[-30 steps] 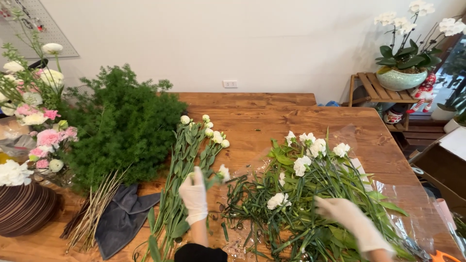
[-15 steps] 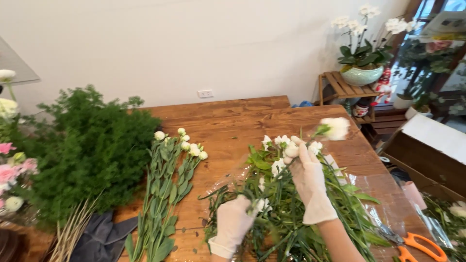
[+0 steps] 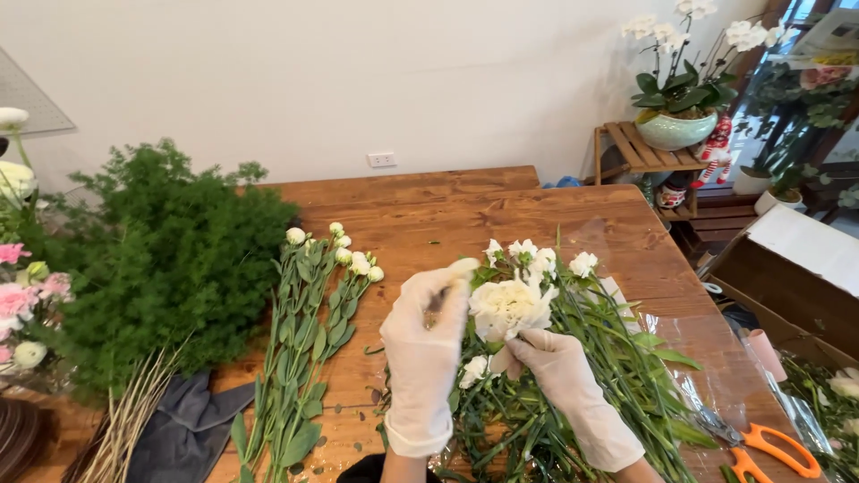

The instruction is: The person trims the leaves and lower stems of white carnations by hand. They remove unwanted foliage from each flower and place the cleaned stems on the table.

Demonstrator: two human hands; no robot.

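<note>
My right hand (image 3: pixel 559 371), in a thin white disposable glove, is closed around the green stem just under a large ruffled white carnation bloom (image 3: pixel 508 308), holding the flower head up in front of me above the wooden table (image 3: pixel 429 219). My left hand (image 3: pixel 428 344), gloved the same way, is raised just beside the bloom on its left, fingers held loosely together and pointing up, the fingertips touching the petals at the top edge; it grips nothing that I can see. Under both hands lies a loose heap of long green stems with small white flowers (image 3: pixel 573 376), spread over a sheet of clear plastic wrapping (image 3: pixel 680 349) on the right part of the table. To the left of my left hand a separate bunch of green-leaved stems with round white buds (image 3: pixel 309 340) lies flat on the wood, its buds pointing away from me. Farther left stands a big bushy mass of feathery dark green foliage (image 3: pixel 161 264), with pale bare stalks (image 3: pixel 130 420) and a crumpled grey cloth (image 3: pixel 183 429) at its foot. Pink and white blooms (image 3: pixel 27 300) show at the left edge. A pair of orange-handled scissors (image 3: pixel 761 443) rests near the table's right corner, well apart from my hands. Beyond the table a white orchid in a pale green pot (image 3: pixel 676 130) sits on a small wooden stand.
</note>
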